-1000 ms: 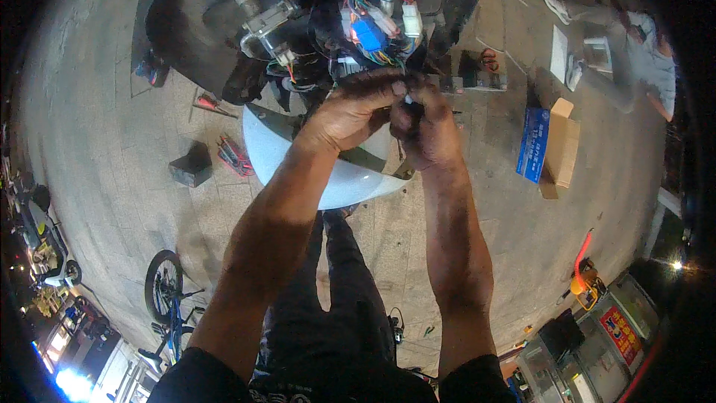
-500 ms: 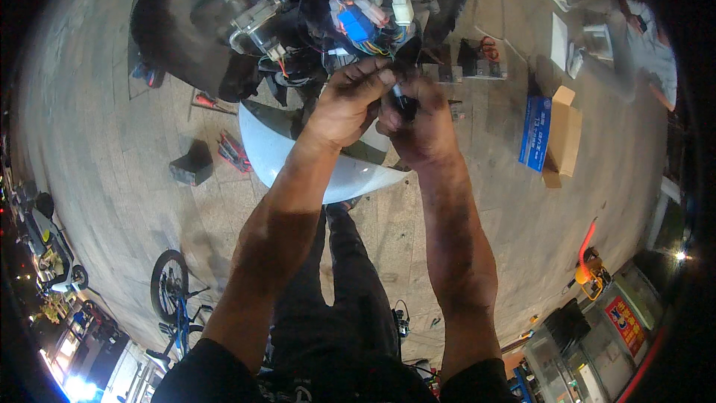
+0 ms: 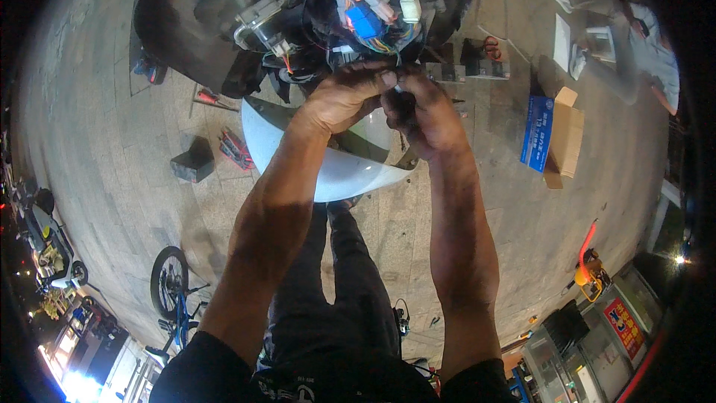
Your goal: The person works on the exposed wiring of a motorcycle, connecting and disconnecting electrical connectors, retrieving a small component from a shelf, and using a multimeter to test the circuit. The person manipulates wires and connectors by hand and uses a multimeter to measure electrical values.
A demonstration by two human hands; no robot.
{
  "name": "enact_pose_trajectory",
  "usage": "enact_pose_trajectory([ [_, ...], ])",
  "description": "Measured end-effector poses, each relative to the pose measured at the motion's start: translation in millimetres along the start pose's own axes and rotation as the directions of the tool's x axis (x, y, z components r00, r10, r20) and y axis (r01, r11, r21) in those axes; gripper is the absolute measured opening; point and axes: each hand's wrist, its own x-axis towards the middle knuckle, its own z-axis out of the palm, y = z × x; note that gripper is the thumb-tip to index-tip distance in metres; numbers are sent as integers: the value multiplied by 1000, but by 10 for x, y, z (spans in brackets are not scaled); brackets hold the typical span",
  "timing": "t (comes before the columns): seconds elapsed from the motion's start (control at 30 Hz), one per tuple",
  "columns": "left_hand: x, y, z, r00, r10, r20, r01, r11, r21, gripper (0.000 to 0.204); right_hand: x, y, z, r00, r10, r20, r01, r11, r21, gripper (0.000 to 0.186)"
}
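Both hands meet just below the wiring bundle (image 3: 373, 11): the left hand (image 3: 343, 97) and right hand (image 3: 425, 116), arms outstretched, fingertips pressed together pinching a small white-tipped connector (image 3: 397, 89). A white panel (image 3: 335, 172) lies beneath them.

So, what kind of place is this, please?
Probably an outdoor roadside scooter repair spot at night: grey stone paving, an opened scooter's coloured wire bundle above both hands, red-handled tools on the ground.
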Motion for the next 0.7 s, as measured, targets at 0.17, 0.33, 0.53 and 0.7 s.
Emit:
enact_pose_trajectory([
  [0.17,48,-123,116,976,179,-123,-172,983,62,26,43,135,68,988,-107,-109,124,978,166,16],
  [0.33,40,-189,139,965,212,-156,-188,970,152,17,87,211,149,964,-78,-256,155,942,298,15],
  [0.53,1,-228,184,954,251,-163,-236,966,109,13,61,196,194,961,-120,-251,189,944,270,15],
  [0.7,39,-198,153,946,269,-183,-263,963,55,17,53,119,138,990,-108,-87,124,973,196,16],
])
